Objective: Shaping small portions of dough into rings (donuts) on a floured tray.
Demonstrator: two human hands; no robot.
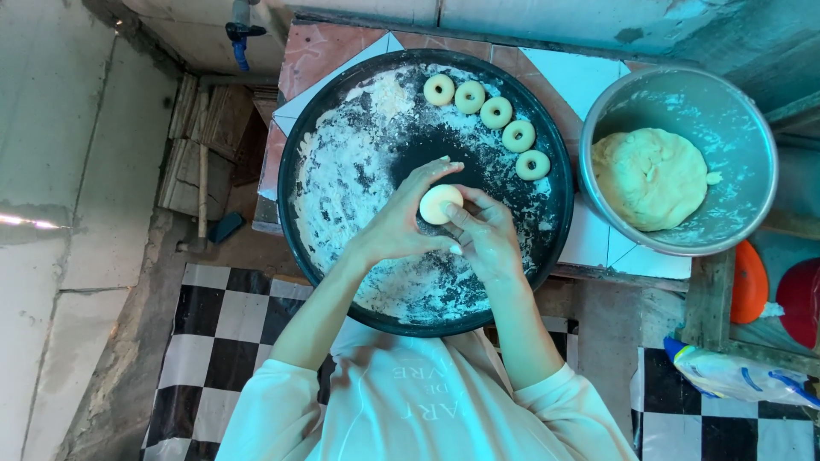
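Observation:
A small round dough ball is held between both my hands over the middle of a large round black tray dusted with flour. My left hand cups the ball from the left. From the right, my right hand presses its fingers against it. Several ring-shaped dough pieces lie in a curved row along the tray's upper right rim.
A metal bowl with a large lump of dough stands right of the tray. Orange and red lids and a plastic bag lie at lower right. Checkered floor is below, and wooden sticks stand at the left.

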